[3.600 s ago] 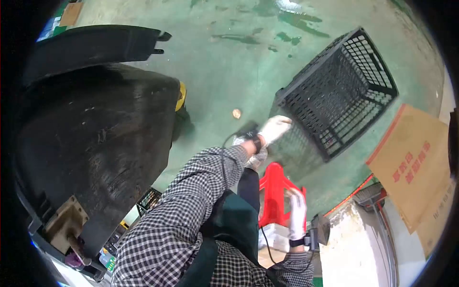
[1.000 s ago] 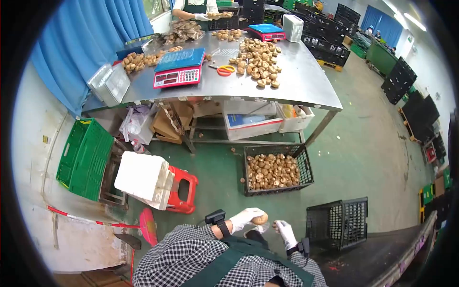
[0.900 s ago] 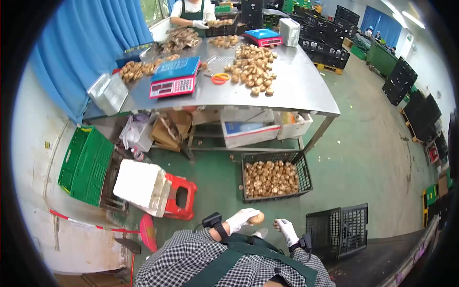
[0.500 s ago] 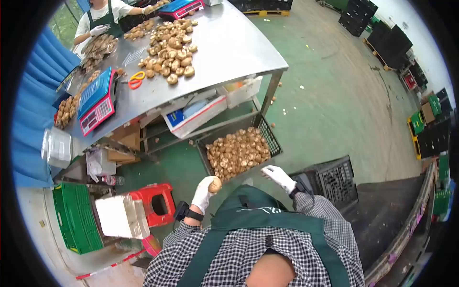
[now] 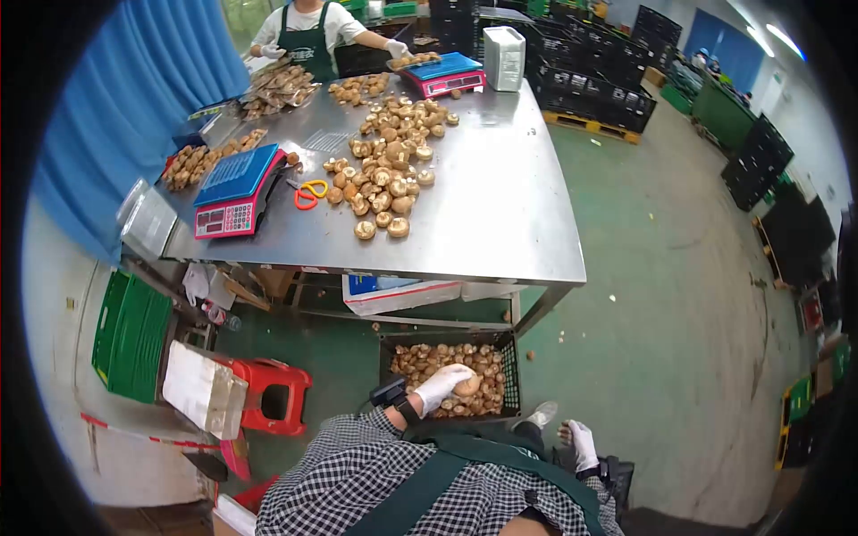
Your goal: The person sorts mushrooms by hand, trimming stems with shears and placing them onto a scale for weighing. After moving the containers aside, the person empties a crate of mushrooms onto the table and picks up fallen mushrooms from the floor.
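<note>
My left hand [image 5: 442,387], in a white glove, is over the black crate [image 5: 512,375] of mushrooms on the floor. Its fingers hold a large tan mushroom [image 5: 467,385]. Low and to the right, my right hand [image 5: 581,443] hangs beside my body, also gloved; what its fingertips hold, if anything, is too small to make out. Beyond the crate stands a metal table [image 5: 500,205] bearing a pile of mushrooms [image 5: 391,170]. Orange-and-yellow scissors [image 5: 310,194] lie left of the pile, near a blue-and-red scale [image 5: 234,189].
Across the table a person in a green apron [image 5: 306,46] handles mushrooms at a second scale [image 5: 447,75]. At the left are a red stool [image 5: 268,393], a white foam box [image 5: 198,389] and green crates [image 5: 130,335]. Black crates [image 5: 594,94] stand on a pallet behind.
The view has tilted up and shows more of the table. My left hand, still holding the mushroom, is now over the crate. My right hand has dropped lower, beside my body.
</note>
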Available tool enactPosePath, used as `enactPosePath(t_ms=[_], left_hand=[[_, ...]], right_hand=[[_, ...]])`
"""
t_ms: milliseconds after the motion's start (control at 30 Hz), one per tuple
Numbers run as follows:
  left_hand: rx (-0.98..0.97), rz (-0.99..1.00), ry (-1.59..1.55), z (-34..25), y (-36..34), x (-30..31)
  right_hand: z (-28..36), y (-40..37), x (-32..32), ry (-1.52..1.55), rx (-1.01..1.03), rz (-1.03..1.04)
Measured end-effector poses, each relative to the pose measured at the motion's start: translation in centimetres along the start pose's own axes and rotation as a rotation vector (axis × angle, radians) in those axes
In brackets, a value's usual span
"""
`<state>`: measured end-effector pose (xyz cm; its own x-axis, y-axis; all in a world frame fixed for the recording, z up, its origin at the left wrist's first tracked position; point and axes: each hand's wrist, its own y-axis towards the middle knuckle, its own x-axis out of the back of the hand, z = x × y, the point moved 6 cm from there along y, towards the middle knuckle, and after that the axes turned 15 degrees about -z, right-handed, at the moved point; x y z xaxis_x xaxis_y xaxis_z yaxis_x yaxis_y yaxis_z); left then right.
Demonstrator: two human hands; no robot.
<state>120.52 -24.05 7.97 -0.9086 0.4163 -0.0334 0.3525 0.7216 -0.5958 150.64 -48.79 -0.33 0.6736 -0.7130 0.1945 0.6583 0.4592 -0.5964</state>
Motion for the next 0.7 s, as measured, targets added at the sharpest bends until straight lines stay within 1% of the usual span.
enactPosePath(t_ms=[33,167,200,233,267,300,333,400,433,467,533,567,633,667,700], left_hand=[[0.021,-0.023,-0.044,0.1,0.2,-0.5],[0.033,-0.179,-0.024,-0.6,1.0,-3.4],[-0.032,-0.192,-0.074,-0.3,2.1,-4.6],[-0.034,-0.207,-0.103,0.2,3.4,-5.6],[-0.032,-0.219,-0.134,-1.2,3.5,-7.9],[0.074,-0.305,-0.177,-1.9,3.4,-10.4],[0.084,-0.328,-0.189,-3.1,3.5,-13.3],[0.223,-0.167,-0.249,-5.2,4.7,-19.7],[0.055,-0.119,-0.194,-5.1,7.1,-22.5],[0.169,-0.009,-0.189,-7.3,6.8,-25.7],[0.148,-0.012,0.018,-11.4,6.8,-30.1],[0.152,-0.017,0.013,-11.6,7.6,-31.5],[-0.028,0.051,0.024,-12.7,9.5,-33.8],[-0.019,0.052,0.017,-12.3,10.6,-34.3],[0.018,0.060,-0.010,-11.5,11.6,-34.8]], right_hand=[[0.4,1.4,0.5,-0.012,-0.024,0.025],[3.0,8.7,1.7,-0.086,-0.076,0.127],[3.4,11.6,2.0,-0.084,-0.058,0.186],[4.7,14.1,2.2,-0.094,-0.032,0.217],[6.0,16.4,2.7,-0.109,-0.009,0.245],[7.1,19.3,3.6,-0.121,-0.014,0.258],[8.5,20.8,5.1,-0.138,-0.021,0.279],[13.4,23.6,7.9,-0.094,0.090,0.208],[14.8,24.9,9.9,-0.060,0.047,0.153],[15.3,26.8,11.8,-0.033,0.043,0.135],[15.5,29.7,15.8,-0.011,0.023,0.068],[15.3,30.9,17.5,-0.035,0.021,0.051],[14.4,32.1,19.8,-0.041,-0.025,0.028],[14.1,32.7,20.9,-0.043,-0.070,-0.003],[13.6,32.9,21.7,-0.054,-0.067,-0.019]])
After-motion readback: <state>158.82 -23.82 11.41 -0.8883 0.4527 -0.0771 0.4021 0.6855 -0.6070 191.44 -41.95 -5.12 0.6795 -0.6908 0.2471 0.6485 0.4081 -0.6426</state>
